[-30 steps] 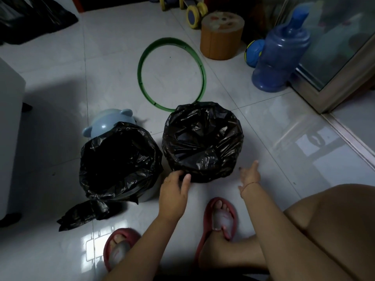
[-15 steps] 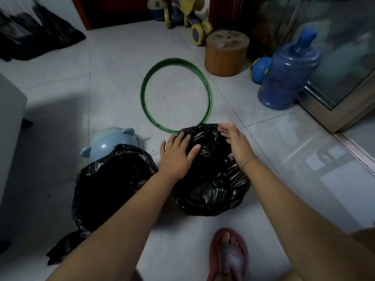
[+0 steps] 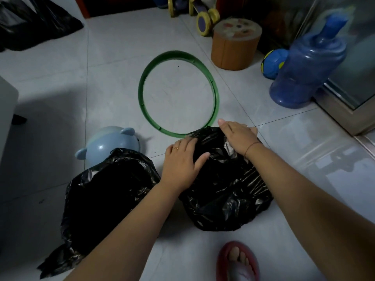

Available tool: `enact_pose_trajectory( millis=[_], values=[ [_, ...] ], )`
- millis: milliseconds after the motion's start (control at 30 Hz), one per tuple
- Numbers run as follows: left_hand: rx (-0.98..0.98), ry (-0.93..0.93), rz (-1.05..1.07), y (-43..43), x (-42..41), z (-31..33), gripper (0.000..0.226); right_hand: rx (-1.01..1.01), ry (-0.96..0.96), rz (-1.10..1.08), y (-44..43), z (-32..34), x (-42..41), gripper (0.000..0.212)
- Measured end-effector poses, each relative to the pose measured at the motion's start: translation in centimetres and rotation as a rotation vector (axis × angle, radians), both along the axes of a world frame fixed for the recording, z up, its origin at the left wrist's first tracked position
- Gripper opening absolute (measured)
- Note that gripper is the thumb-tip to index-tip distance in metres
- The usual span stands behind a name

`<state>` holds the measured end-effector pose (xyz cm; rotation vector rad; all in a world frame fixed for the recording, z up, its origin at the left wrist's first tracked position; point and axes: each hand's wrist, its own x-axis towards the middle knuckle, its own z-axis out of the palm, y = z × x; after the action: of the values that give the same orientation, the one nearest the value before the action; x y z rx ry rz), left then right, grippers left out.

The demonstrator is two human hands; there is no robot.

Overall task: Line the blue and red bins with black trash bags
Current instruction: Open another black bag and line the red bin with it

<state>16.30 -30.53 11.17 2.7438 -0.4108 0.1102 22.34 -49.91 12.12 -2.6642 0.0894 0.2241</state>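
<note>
Head view: a person crouched on a tiled floor (image 3: 113,63) works at two bins, each already draped in a black trash bag. The left hand (image 3: 180,163) lies flat, fingers loose, on the near-left rim of the right-hand bag (image 3: 227,195); the right hand (image 3: 238,136) presses palm-down on its far rim, and whether its fingers pinch the plastic cannot be told. That bin sits just below the green ring (image 3: 178,93), the bag's edge touching the hoop. The second bag (image 3: 107,191) stands left of it, a tail of plastic trailing on the floor, in front of a pale blue lid (image 3: 113,142). Bin colours are hidden. The step appears to be tucking the rim; next likely comes smoothing it down all round.
</note>
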Motion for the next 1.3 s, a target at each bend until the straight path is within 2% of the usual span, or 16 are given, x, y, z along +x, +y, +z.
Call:
enact_pose_trajectory(
  millis=[133,167,267,300,333,400,433,500,600,800,900,967,1033,1133,1200,1300],
  values=[
    [-0.120,0.254,0.040,0.9,0.7,-0.5,0.071,0.024,0.071,-0.017,-0.2,0.0,0.2,0.074],
    [-0.145,0.248,0.047,1.0,0.7,-0.3,0.071,0.072,0.004,-0.049,-0.2,0.3,-0.2,0.067],
    [-0.255,0.200,0.160,1.1,0.0,0.1,0.068,0.239,-0.443,-0.082,0.5,1.0,-3.1,0.046],
    [-0.294,0.205,0.177,1.1,-0.4,0.1,0.067,0.320,-0.453,-0.040,0.9,1.0,-4.1,0.049],
    [-0.323,0.219,0.168,1.1,-0.8,0.1,0.064,0.457,-0.319,-0.010,1.5,0.9,-5.0,0.056],
    [-0.337,0.242,0.118,0.9,-1.6,-0.2,0.060,0.666,0.197,-0.012,2.7,0.1,-6.0,0.075],
    [-0.340,0.249,0.107,1.0,-1.8,-0.5,0.057,0.658,0.400,-0.020,3.0,-0.6,-6.1,0.081],
    [-0.350,0.261,0.125,1.2,-2.0,-1.0,0.053,0.562,0.573,-0.007,3.2,-2.3,-5.8,0.087],
    [-0.383,0.288,0.140,1.7,-1.8,-1.4,0.050,0.461,0.689,-0.059,3.2,-4.1,-5.2,0.091],
    [-0.331,0.329,0.115,1.4,-1.8,-0.8,0.051,0.448,0.787,-0.075,3.8,-4.8,-5.4,0.093],
    [-0.102,0.078,0.103,0.8,-2.5,0.6,0.047,0.470,0.751,-0.047,2.7,-4.5,-5.6,0.093],
    [-0.100,-0.028,-0.050,-0.6,-2.6,2.1,0.038,0.491,0.665,-0.035,1.4,-3.4,-5.2,0.081],
    [-0.083,0.233,-0.297,-2.6,-2.9,3.0,0.043,0.522,0.644,-0.029,0.0,-2.1,-4.4,0.073],
    [0.165,0.852,-0.492,-4.4,-3.6,2.3,0.070,0.633,0.562,-0.107,-1.3,-0.9,-2.9,0.071],
    [0.275,0.981,-0.465,-4.1,-3.8,0.8,0.079,0.701,0.500,-0.189,-1.1,-0.8,-2.4,0.072],
    [0.342,0.961,-0.371,-2.5,-3.5,-0.3,0.087,0.720,0.505,-0.198,0.1,-0.8,-2.4,0.080]
  ],
)
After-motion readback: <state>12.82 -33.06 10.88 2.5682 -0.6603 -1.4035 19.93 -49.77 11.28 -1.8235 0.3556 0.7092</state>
